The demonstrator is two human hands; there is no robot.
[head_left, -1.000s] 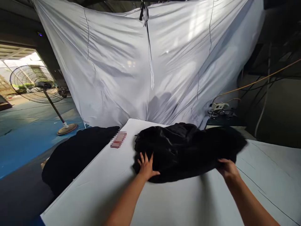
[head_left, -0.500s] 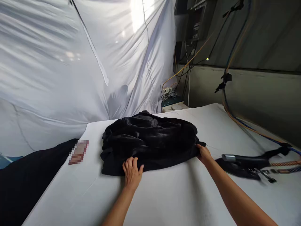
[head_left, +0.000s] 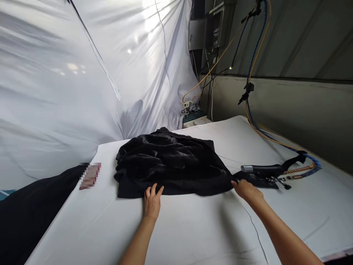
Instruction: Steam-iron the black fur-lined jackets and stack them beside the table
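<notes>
While your left hand (head_left: pixel 152 203) rests, fingers slightly apart, on the near edge of the black cloth (head_left: pixel 171 162) atop the white table (head_left: pixel 190 228), your right hand (head_left: pixel 246 189) pinches its right corner. Judged partly laid out: near edge roughly straight; creased middle and bunched left side left unflattened.

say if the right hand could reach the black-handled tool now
Probably yes: the black-handled tool lies just beyond the right hand, its handle uncovered, though that hand would likely have to release the black cloth first.
</notes>
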